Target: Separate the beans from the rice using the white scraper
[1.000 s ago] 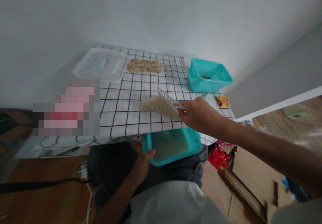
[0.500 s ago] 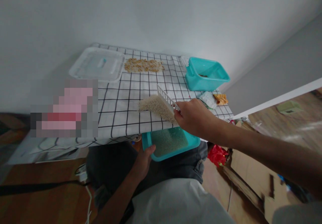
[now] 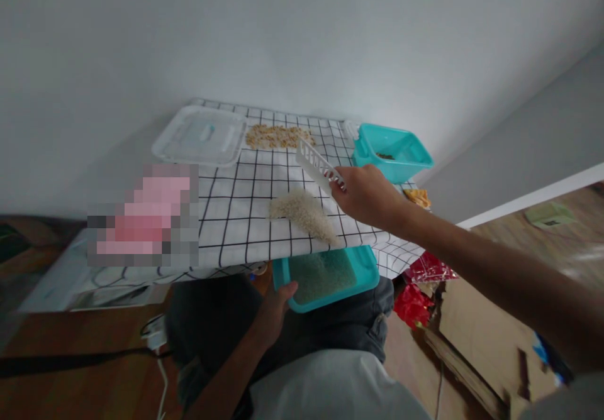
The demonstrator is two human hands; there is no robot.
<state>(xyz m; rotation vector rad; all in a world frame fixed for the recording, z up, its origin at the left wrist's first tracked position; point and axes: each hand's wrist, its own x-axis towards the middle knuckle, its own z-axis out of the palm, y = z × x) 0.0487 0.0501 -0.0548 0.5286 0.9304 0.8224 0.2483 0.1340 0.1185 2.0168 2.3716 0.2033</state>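
Observation:
My right hand (image 3: 365,195) is closed round a white slotted scoop (image 3: 312,161), raised above the checked tablecloth. Below it a heap of pale grains (image 3: 304,212) lies on the cloth and tapers toward the table's front edge. My left hand (image 3: 278,300) grips the left end of a turquoise tub (image 3: 340,295), its thumb over the rim. Held just under the table edge above my lap, that tub contains more of the pale grains; its far side is hidden by the cloth.
A second turquoise tub (image 3: 396,168) with some brown bits inside stands at the back right. Behind the heap lies a strip of yellowish pieces (image 3: 278,136), beside a clear lid (image 3: 202,134). A blurred-out pink object (image 3: 146,209) is at left; cardboard (image 3: 486,338) lies on the floor.
My right hand has lifted the scoop up off the heap of grains. The heap's right end now trails down to the table edge. The view has tilted slightly, shifting everything down and right.

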